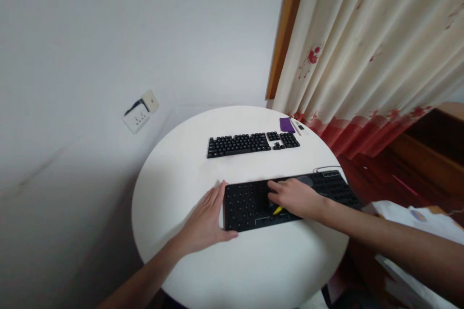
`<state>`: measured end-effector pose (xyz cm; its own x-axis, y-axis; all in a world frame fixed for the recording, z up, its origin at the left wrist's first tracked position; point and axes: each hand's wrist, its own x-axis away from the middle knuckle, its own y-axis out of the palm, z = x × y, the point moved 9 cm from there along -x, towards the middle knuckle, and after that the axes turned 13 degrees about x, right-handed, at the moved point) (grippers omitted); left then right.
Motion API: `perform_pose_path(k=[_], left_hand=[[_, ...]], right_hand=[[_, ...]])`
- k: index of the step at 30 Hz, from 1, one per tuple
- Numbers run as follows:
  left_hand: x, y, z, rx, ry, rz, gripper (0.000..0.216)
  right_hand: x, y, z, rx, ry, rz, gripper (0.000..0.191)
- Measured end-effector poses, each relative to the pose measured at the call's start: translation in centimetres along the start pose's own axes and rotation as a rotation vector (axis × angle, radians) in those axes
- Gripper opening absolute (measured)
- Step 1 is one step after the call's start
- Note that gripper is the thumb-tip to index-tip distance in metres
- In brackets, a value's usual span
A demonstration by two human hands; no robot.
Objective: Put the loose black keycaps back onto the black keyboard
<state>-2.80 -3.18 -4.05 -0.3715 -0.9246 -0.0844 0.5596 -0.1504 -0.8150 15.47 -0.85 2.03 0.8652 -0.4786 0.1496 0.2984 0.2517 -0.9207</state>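
A black keyboard base [250, 205], its keycaps off and bare switches showing, lies on the round white table [174, 169]. My left hand [208, 217] spans its left end, fingertips at the far corner and thumb along the near edge, steadying it. Over the middle of the base, my right hand [293, 197] is closed on a small black-and-yellow tool [277, 210]. Its yellow end sticks out toward me below the fingers; the hand hides most of the rest, so its kind is unclear. Behind the base, black keycaps [239, 145] lie set out in keyboard order.
At the table's back right are a purple cloth [286, 125] and a slim pale tool [296, 127]. A black cable [328, 168] curls at the base's far right. Wall and socket [137, 118] stand left, a curtain [362, 58] right. A white bag [416, 222] sits beside the table.
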Motion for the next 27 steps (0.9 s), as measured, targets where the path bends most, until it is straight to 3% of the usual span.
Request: perform_pose_path(k=[5,8,11,15,19,27], left_hand=[[-0.1,0.0,-0.2,0.021,0.008,0.001,0.127],[-0.2,0.0,0.0,0.033,0.021,0.0,0.127],[-0.3,0.1,0.1,0.034,0.019,-0.004,0.127],[-0.1,0.0,0.0,0.031,0.01,0.003,0.129],[0.0,0.0,0.1,0.015,0.002,-0.003,0.132],[0.0,0.1,0.3,0.045,-0.011,-0.024,0.138]], right_hand=[[8.9,4.3,6.2,0.032,0.236,-0.131,0.024],[11.2,4.3,7.9,0.014,0.312,-0.145,0.032],[9.2,2.1,6.6,-0.037,0.291,-0.083,0.039],[2.7,-0.6,1.9,-0.115,0.153,0.008,0.032],[-2.0,-1.1,-1.4,-0.158,0.055,0.054,0.025],[-3.3,0.1,-2.0,-0.185,0.02,0.057,0.02]])
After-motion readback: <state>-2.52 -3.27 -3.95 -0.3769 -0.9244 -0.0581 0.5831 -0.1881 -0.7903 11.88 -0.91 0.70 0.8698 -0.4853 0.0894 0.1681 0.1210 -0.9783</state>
